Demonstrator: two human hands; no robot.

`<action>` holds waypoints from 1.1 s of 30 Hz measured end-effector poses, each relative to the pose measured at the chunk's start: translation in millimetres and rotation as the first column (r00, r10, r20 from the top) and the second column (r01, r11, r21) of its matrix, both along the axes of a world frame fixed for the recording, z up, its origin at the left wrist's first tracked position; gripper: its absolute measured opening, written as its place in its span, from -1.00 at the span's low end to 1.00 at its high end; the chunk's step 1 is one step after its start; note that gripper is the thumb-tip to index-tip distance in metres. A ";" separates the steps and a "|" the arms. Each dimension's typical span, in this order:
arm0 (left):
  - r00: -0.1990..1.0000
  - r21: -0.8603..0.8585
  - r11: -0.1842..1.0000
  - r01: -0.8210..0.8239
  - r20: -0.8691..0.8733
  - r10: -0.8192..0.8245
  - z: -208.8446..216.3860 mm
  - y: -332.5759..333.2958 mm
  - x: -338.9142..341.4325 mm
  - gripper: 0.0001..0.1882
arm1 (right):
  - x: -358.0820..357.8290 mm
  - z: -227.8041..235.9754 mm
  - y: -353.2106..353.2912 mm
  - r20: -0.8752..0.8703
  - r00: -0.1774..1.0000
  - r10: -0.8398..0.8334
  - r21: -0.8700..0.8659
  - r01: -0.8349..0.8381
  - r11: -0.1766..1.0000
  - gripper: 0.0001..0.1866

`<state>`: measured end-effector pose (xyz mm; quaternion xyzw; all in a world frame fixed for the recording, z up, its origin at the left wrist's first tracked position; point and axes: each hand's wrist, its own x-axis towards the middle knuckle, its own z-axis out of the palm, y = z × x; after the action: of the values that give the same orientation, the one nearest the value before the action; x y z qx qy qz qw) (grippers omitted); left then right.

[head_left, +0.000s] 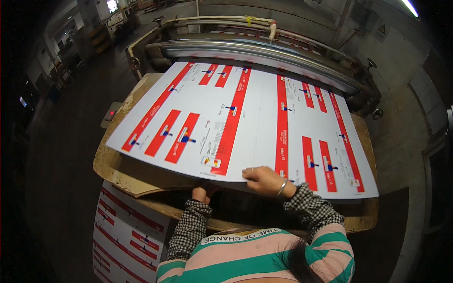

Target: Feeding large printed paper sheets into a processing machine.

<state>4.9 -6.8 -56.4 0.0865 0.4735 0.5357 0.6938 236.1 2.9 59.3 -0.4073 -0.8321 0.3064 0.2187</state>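
Note:
A large white printed sheet (257, 127) with red bands and small blue marks lies over a worn wooden feed table (111, 162). Its far edge runs up to the metal roller (245, 49) of a machine. My right hand (264, 180) is closed on the sheet's near edge, right of the middle, with a bracelet at the wrist. Just below that edge, further left, my left hand (200, 194) is curled in, its fingertips hidden beneath the sheet. What it holds, if anything, does not show. Checkered sleeves cover both forearms.
More printed sheets (125, 231) with similar red bands lie low at the left, below the table. A pale pipe rail (217, 21) spans the machine behind the roller. A small box with a red light (111, 113) sits by the table's left side.

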 end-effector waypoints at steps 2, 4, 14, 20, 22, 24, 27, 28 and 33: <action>1.000 -0.037 0.999 -0.021 -0.022 0.020 14.0 0.8 5.1 -0.66 | 4.3 -28.0 -5.5 -0.008 1.000 0.006 -0.091 -0.007 0.996 -0.81; 0.998 0.017 0.999 -0.043 0.054 0.042 7.3 1.9 -1.0 -0.67 | -0.6 -26.8 -1.5 0.025 0.999 0.031 -0.147 -0.027 0.989 -0.74; 0.988 0.056 0.987 0.151 0.004 -0.152 16.5 -2.3 -4.6 -0.73 | -0.4 -73.5 69.1 0.156 0.943 -0.292 -0.010 0.298 0.955 -0.49; 0.975 0.024 0.988 0.153 0.156 -0.155 28.7 -2.4 -2.6 -0.62 | -29.2 -32.0 1.9 0.528 0.849 -0.014 -0.053 0.050 0.997 -0.04; 0.951 0.049 0.976 0.214 0.219 -0.220 20.4 -6.4 -11.2 -0.51 | -19.5 -33.1 4.9 0.524 0.852 -0.007 -0.042 0.033 0.999 -0.18; 0.951 0.005 0.978 0.208 0.231 -0.203 10.2 -8.7 -14.7 -0.51 | -6.9 -37.1 19.7 0.426 0.898 0.115 -0.169 -0.045 0.985 -0.32; 0.965 -0.003 0.998 0.067 0.254 -0.064 14.0 -5.2 -2.9 -0.62 | 6.0 9.6 47.8 0.207 0.963 0.171 -0.462 -0.058 0.885 -0.72; 0.982 -0.127 0.992 0.006 0.185 0.018 15.0 -4.5 -2.2 -0.61 | 3.6 40.1 50.2 0.187 0.974 0.126 -0.383 -0.046 0.923 -0.70; 0.803 0.056 0.907 0.416 -0.491 -0.338 -17.6 -15.8 -15.8 -0.67 | 7.6 35.8 27.6 0.104 0.994 0.032 -0.268 -0.003 0.963 -0.64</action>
<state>-10.9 -22.6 -74.1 0.3619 0.5557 0.3856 0.6415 243.7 30.5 95.1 -0.4417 -0.7971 0.3956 0.1142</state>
